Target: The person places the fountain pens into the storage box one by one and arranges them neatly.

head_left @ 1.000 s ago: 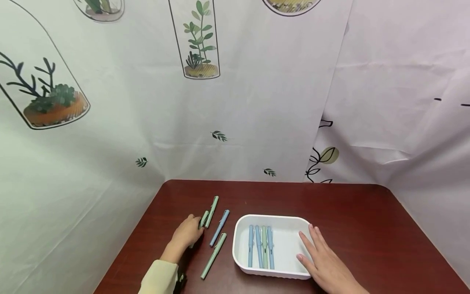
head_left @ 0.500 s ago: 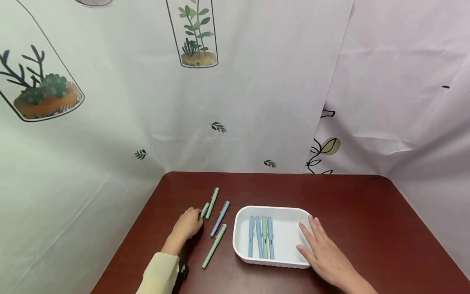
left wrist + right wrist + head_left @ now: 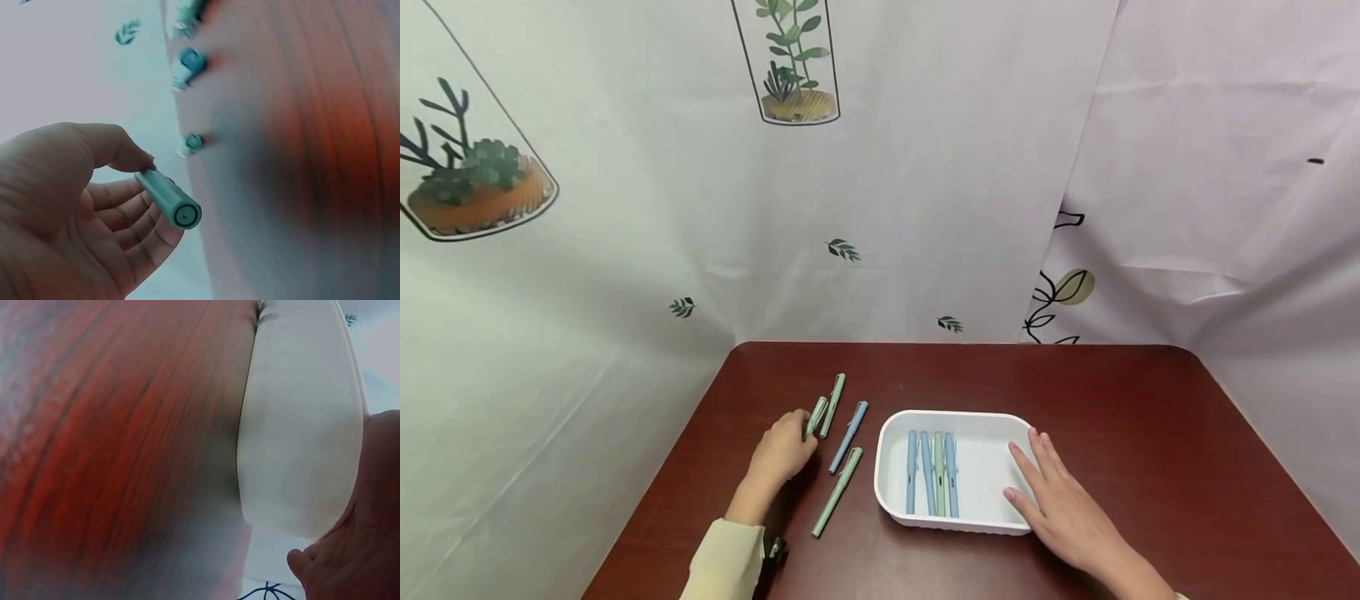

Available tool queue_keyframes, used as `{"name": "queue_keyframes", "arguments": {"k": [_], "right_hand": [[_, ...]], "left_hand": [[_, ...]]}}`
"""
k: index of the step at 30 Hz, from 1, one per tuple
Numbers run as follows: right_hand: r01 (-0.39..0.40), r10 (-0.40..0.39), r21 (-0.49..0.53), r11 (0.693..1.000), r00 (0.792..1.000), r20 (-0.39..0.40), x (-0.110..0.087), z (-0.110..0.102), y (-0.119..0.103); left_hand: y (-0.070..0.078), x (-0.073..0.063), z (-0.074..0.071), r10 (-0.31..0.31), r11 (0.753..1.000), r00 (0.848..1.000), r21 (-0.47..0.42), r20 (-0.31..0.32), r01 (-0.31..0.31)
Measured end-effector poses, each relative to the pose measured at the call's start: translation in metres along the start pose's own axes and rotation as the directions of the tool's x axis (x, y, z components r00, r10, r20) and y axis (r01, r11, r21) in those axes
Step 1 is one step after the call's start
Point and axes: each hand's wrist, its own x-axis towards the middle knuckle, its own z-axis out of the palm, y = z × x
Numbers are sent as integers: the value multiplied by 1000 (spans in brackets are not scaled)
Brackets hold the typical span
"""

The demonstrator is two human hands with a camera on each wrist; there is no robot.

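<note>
My left hand (image 3: 778, 450) pinches a green pen (image 3: 816, 414) at the left of the table. In the left wrist view, thumb and fingers hold that pen (image 3: 167, 194) with its round end toward the camera. Just beyond it lies another green pen (image 3: 832, 406); to its right are a blue pen (image 3: 848, 437) and, nearer, a third green pen (image 3: 837, 493). My right hand (image 3: 1063, 508) rests at the right rim of a white tray (image 3: 988, 475), fingers spread and straight. Inside the tray, a green pen (image 3: 939, 475) lies among several blue pens (image 3: 912, 472).
The dark red wooden table (image 3: 1120, 417) has rounded far corners. Behind it hangs a pale cloth (image 3: 925, 208) printed with plants and leaves. In the right wrist view, the tray's outer wall (image 3: 300, 425) stands upright on the table.
The head view has tilted, so the table sits higher in it. My left hand has lifted slightly with the green pen. The right hand stays at the tray's rim.
</note>
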Motion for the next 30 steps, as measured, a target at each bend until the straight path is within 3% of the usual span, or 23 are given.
{"name": "queue_keyframes", "arguments": {"k": [5,11,18,24,30], "right_hand": [[-1,1,10,1000,1000,4,2,0,1],[-18,18,32,999,1000,14,2,0,1],[-38,37,70,997,999,18,4,-3,0],[-29,33,112,993,999,-35,10,-8,-1],[2,16,151,989,993,-120,19,-10,-7]], "left_hand": [[14,-7,-6,20,999,999,-38,-47,-22],[30,-16,-12,28,992,998,-120,-54,-35],[47,-25,-11,85,972,991,-212,-102,-105],[60,-30,-9,133,931,983,-324,-127,-168],[72,-37,-6,171,871,975,-441,-139,-215]]}}
